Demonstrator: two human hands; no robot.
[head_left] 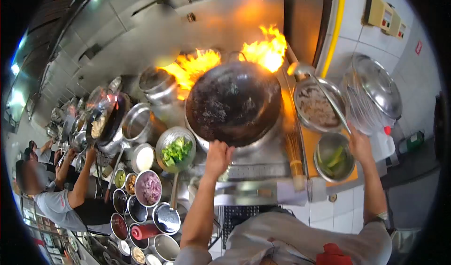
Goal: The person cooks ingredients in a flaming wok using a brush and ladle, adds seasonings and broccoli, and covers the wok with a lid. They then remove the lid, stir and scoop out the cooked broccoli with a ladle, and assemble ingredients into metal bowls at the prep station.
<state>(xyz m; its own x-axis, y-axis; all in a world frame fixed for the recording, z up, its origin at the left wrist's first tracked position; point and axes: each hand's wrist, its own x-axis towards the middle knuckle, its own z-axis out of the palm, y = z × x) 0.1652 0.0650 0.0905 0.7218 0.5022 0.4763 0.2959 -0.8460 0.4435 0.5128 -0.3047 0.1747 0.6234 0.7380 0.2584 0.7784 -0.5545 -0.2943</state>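
My left hand (219, 159) is closed at the near rim of a large black wok (235, 107), where its handle would be. The wok sits tilted over the burner, its dark inside bare apart from a wet sheen. In my right hand (360, 145) is the long handle of a ladle (301, 69); its bowl hangs near the wok's right side, above a metal bowl of pale sliced food (315, 106). Close under my right hand stands a bowl with green vegetable pieces (335, 157).
Tall flames (265, 48) rise behind the wok. A strainer of broccoli (175, 151) and several ingredient containers, one with chopped onion (148, 188), stand left. A bamboo brush (294, 159) lies right of the stove. Further left, another person (58, 204) works at a wok.
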